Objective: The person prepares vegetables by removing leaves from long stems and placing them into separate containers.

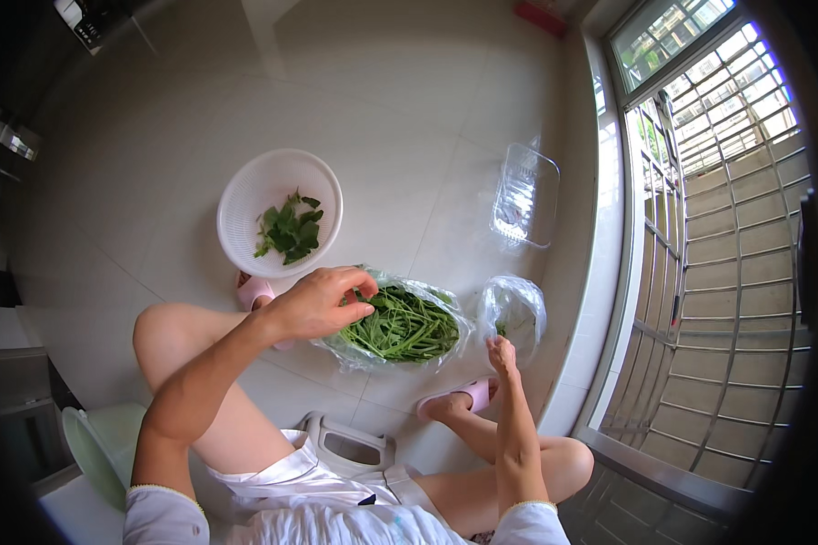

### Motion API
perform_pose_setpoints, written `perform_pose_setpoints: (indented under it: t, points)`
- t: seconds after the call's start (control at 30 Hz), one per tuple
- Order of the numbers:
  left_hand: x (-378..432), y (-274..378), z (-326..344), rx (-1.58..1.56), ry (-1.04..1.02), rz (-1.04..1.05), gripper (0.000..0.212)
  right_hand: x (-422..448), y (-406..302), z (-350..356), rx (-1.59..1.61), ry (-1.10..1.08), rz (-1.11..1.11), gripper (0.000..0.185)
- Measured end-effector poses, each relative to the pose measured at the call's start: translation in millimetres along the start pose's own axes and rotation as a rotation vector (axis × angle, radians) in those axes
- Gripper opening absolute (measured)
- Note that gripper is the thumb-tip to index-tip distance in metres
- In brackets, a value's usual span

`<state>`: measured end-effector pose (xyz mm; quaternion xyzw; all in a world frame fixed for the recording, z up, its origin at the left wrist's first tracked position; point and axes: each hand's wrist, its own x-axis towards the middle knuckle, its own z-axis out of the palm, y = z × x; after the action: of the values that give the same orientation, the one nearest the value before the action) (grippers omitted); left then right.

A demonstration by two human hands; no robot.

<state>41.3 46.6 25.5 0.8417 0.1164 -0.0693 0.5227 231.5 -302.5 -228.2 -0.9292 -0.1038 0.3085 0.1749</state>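
Leafy green stems (409, 327) fill a large clear plastic bag (465, 337) that lies spread on the floor between my feet. Over the left end of these greens hovers my left hand (327, 303), its thumb and curled fingers apart and nothing visible between them. My right hand (502, 355) pinches the near rim of a smaller clear plastic bag (528, 306), which stands open to the right of the greens. A few green bits show inside it. Beyond my left hand, a white plastic colander (238, 204) holds a small heap of picked leaves (290, 228).
A clear plastic tray (526, 194) lies on the tiled floor near the window wall. Behind the greens is a grey plastic stool (351, 443) under me. A pale green bin (102, 436) stands at left. Barred windows (729, 272) run along the right.
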Motion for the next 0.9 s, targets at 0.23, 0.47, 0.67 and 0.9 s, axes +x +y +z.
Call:
perform_pose_setpoints:
  t: [0.23, 0.47, 0.67, 0.9]
  points:
    - [-1.5, 2.6, 1.6, 0.088, -0.029, 0.060, 0.024, -10.4, -12.5, -18.5, -0.149, -0.004, -0.155, 0.030]
    - [-6.8, 1.8, -4.3, 0.132, 0.006, 0.100, 0.027, -11.1, -62.2, -27.0, 0.041, 0.436, -0.395, 0.015]
    - [-10.2, -7.9, -5.4, 0.168, -0.006, 0.108, 0.029, 11.4, -134.5, -16.4, -0.631, 0.185, -0.337, 0.010]
    - [-18.8, -13.2, -12.2, 0.220, 0.012, 0.097, 0.029, 34.5, -144.8, 4.5, -0.814, 0.127, -0.258, 0.013]
